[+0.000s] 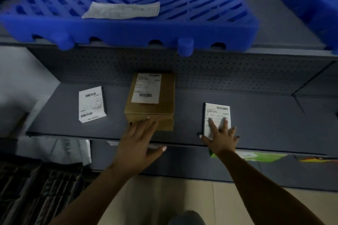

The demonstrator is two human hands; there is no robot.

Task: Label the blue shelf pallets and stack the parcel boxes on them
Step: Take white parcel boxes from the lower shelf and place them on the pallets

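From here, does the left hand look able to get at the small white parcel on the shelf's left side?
Probably yes: the left hand rests at the brown box, and bare shelf lies between it and the white parcel.

Head view, looking down, near shelf (256, 124).

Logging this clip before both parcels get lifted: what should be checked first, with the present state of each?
1. Left hand on brown box: ok, fingers touch its front edge.
2. Right hand on small white parcel: ok, fingers lie flat on top.
3. Either parcel gripped: not ok, both hands open.
4. Space on blue pallet above: ok, its front is bare except a paper label.
5. Label stuck down: cannot tell.
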